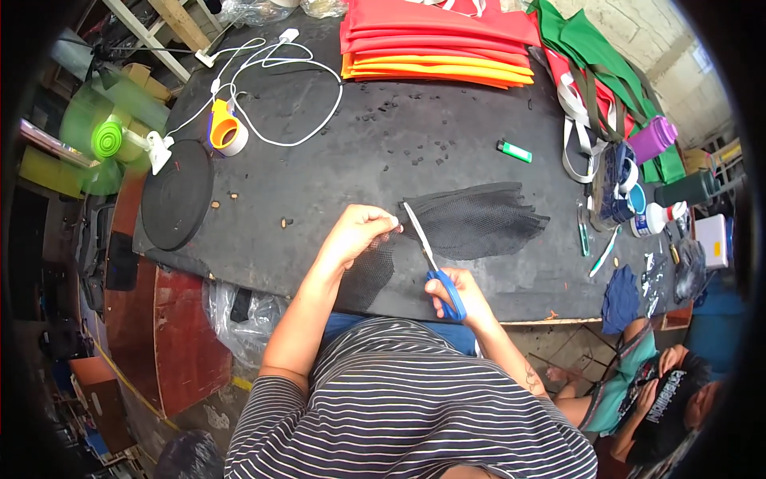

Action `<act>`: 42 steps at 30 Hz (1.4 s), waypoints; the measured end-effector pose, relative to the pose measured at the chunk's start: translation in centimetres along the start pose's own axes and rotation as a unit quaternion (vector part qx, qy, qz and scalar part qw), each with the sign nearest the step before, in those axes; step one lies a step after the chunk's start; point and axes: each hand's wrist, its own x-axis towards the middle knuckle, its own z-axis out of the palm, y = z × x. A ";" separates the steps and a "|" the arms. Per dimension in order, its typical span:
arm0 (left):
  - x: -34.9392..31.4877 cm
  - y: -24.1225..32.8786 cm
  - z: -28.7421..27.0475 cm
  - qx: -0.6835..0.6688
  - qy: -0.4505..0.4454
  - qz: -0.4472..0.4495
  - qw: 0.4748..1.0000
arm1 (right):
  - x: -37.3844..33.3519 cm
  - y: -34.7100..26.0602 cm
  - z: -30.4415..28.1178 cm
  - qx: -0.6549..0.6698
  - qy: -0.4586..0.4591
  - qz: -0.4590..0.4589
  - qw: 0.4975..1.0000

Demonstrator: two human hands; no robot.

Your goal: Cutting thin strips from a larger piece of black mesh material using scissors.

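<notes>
My left hand (351, 235) is closed in a pinch on a piece of black mesh (373, 275), which hangs down toward the table's near edge. Something small and pale shows at the fingertips, too small to name. In my right hand (467, 297) is a pair of scissors (424, 239) with blue handles. Their blades point away from me, tips just right of my left fingertips; whether they stand apart is hard to tell. Just beyond and to the right, a stack of black mesh pieces (479, 219) lies on the black tabletop (287, 180), close to the scissor tips.
Red and orange folded fabric (439, 40) is piled at the back, green fabric (594, 60) beside it. A green lighter (515, 151), a tape dispenser (227, 132), a white cable (339, 100) and small black scraps lie about. A green fan (108, 140) stands left; a person (662, 391) sits right.
</notes>
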 end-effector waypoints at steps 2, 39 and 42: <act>0.0 0.0 -0.1 0.001 -0.001 -0.005 1.000 | 0.0 0.6 -0.1 0.000 -0.003 -0.034 0.999; -0.5 4.0 5.8 -0.028 -0.061 0.186 0.980 | 0.9 -9.0 -1.9 -0.031 0.223 -0.290 0.930; -1.3 2.5 4.0 -0.011 -0.180 0.099 0.979 | -0.6 -12.1 -5.7 0.025 0.307 -0.392 0.867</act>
